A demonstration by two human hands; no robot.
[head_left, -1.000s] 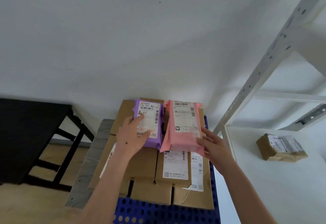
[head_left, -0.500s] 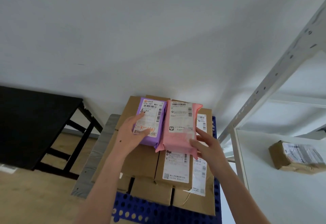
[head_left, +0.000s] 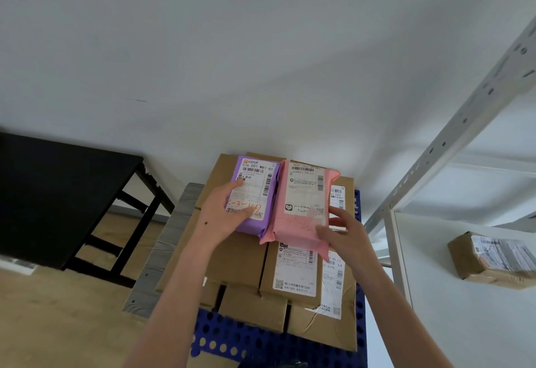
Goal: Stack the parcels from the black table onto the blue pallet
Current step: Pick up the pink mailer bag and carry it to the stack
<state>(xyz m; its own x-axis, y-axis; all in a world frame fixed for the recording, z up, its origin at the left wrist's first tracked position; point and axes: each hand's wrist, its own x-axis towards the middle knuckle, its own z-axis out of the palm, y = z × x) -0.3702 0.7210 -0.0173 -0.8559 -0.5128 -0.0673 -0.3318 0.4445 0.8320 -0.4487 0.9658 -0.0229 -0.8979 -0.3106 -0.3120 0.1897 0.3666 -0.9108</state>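
Observation:
A purple parcel [head_left: 255, 190] and a pink parcel [head_left: 301, 202] lie side by side on top of a stack of cardboard boxes [head_left: 240, 260] on the blue pallet [head_left: 220, 335]. My left hand [head_left: 223, 214] rests on the purple parcel's left side, with its index finger and thumb lying on the label. My right hand [head_left: 342, 231] touches the pink parcel's near right corner, thumb on top and straight fingers against its right edge. The black table [head_left: 58, 193] stands to the left, and the part of its top in view holds no parcels.
A grey board [head_left: 168, 240] lies along the pallet's left side. A white metal shelf rack [head_left: 452, 135] stands to the right, with a taped brown parcel [head_left: 493, 257] on its shelf. The white wall is right behind the stack. Wooden floor shows at lower left.
The two parcels have shifted slightly closer together on the stack. My view has swung a little to the left. Both hands stay on the parcels.

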